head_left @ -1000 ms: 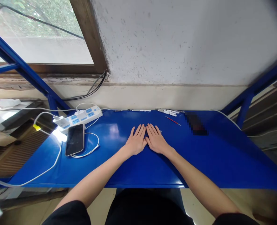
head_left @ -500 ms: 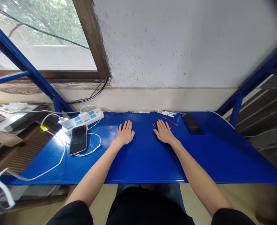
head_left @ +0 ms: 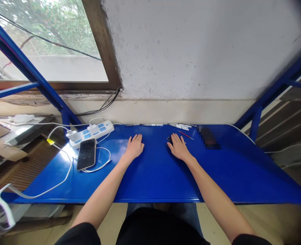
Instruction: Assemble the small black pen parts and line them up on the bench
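Note:
My left hand (head_left: 134, 147) lies flat and open on the blue table (head_left: 150, 177), palm down, holding nothing. My right hand (head_left: 178, 148) also rests flat and open, a hand's width to the right. Just beyond the right fingertips lies a small dark object (head_left: 169, 138). A thin red stick (head_left: 185, 135) and several small white pieces (head_left: 182, 126) lie a little farther back near the wall.
A black phone (head_left: 86, 153) lies at the left with a white cable (head_left: 99, 162) looped beside it. A white power strip (head_left: 90, 132) sits behind it. A blurred dark item (head_left: 208, 137) lies at the back right. Blue frame posts stand at both sides.
My hands were touching side by side in the table's middle; they have slid apart and a little farther from me. The view has tilted up slightly.

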`<state>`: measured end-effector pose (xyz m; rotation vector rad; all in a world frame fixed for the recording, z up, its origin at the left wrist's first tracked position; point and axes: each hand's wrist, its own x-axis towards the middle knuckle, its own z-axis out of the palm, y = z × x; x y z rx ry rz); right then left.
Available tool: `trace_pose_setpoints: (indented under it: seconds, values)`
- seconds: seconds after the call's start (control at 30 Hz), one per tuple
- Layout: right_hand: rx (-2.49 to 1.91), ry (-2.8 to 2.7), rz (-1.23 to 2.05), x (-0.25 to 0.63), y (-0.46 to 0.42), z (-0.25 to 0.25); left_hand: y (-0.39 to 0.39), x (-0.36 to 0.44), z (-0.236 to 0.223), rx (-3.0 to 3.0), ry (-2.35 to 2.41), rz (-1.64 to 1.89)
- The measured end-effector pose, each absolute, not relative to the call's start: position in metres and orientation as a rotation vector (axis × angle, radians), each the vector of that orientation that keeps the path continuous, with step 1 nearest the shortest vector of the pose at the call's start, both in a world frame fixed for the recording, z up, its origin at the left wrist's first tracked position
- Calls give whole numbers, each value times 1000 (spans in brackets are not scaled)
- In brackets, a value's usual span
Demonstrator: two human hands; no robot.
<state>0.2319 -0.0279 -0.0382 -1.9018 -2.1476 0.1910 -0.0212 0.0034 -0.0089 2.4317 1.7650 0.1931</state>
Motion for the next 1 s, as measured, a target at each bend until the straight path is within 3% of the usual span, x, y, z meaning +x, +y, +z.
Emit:
trace_pose_setpoints:
  seconds: [0.4, 0.8, 1.0]
  values:
    - [-1824, -2048, 112, 235, -24, -38, 8, -26, -11, 2481, 1788, 251]
    - [-1842, -1956, 83, 237, -23, -38, 7, -50, 27, 2226, 1864, 854]
    - [-1785, -1935, 36, 239, -22, -40, -41, -96, 42, 2306, 1967, 1183]
